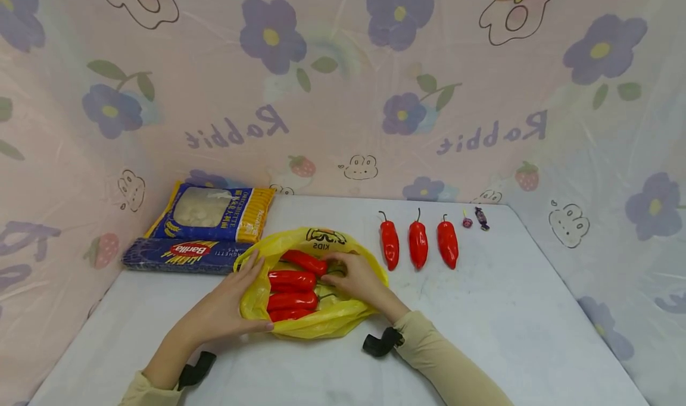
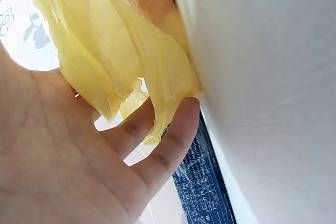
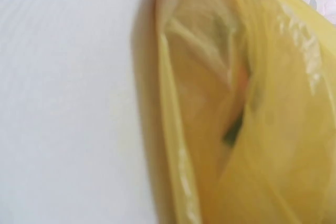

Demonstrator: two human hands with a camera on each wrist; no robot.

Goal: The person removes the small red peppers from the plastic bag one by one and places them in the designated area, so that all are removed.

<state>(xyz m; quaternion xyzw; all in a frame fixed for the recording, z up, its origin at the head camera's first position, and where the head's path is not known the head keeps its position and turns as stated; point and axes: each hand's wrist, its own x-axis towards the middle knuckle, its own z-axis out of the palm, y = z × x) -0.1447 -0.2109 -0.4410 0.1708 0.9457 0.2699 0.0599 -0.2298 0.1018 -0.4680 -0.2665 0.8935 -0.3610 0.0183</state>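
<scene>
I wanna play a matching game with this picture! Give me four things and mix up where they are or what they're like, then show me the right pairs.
Things:
1. Barilla spaghetti pack
2. yellow plastic bag
3. right hand
4. dark wrapped candy

Places and states:
A. at the stem end of a red pepper
B. in front of the orecchiette pack
C. beside the lollipop
D. open, with red peppers inside

Right pairs: 1-B, 2-D, 3-A, 4-C
</scene>
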